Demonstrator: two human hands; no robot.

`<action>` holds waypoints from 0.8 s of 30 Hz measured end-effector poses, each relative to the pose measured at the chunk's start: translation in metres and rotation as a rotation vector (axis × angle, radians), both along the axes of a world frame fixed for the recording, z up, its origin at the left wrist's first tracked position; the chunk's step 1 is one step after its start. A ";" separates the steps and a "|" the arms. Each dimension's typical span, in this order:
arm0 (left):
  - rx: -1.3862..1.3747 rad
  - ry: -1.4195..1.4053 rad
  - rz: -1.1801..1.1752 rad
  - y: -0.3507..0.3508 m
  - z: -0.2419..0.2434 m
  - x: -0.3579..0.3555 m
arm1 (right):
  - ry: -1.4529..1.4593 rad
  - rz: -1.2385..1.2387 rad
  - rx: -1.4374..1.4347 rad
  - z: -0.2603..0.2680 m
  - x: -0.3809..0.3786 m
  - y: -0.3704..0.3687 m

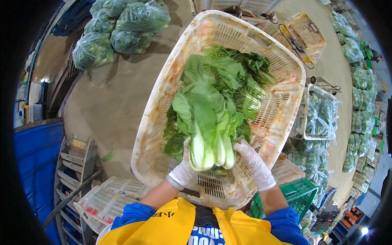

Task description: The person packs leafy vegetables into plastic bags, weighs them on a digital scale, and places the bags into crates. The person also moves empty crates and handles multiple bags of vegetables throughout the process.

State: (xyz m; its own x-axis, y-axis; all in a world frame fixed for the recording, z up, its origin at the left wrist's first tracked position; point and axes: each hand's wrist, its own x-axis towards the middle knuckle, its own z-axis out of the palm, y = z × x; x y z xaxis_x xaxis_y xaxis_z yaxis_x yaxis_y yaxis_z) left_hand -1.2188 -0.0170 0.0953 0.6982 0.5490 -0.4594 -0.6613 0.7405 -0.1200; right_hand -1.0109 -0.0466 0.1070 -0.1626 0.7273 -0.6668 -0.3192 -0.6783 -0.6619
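Observation:
A bunch of leafy greens with thick white stalks (211,150) is held between my two gloved hands, its leaves pointing away from me. My left hand (186,163) presses on the left side of the stalk bases, and my right hand (252,162) grips the right side. Both wear thin whitish gloves; the fingers are partly hidden. Below the bunch is a large, stained white plastic basket (153,128). More leafy greens (255,88) lie inside it, towards its far and right side, and darker leaves show at the left.
Bagged greens (128,27) stand on the floor at the upper left. White crates (113,199) and a green plastic crate (294,196) are near my body. At the right is a white crate of bagged vegetables (321,113). A wooden ladder-like frame (72,180) stands at the left.

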 end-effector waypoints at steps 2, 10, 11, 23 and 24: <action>-0.091 -0.161 0.015 0.001 -0.001 -0.005 | -0.514 0.008 -0.026 0.014 -0.013 -0.008; -0.163 0.171 -0.135 -0.016 -0.011 -0.014 | -0.961 0.163 0.186 0.057 -0.055 -0.018; -0.131 0.142 -0.104 -0.016 -0.012 -0.013 | -1.017 0.217 0.237 0.054 -0.060 -0.019; -0.030 0.245 0.119 -0.010 -0.016 -0.010 | 0.496 -0.855 -0.083 0.042 -0.086 -0.048; -0.003 0.254 0.135 -0.008 -0.016 -0.012 | 0.477 -1.029 -0.158 0.040 -0.080 -0.052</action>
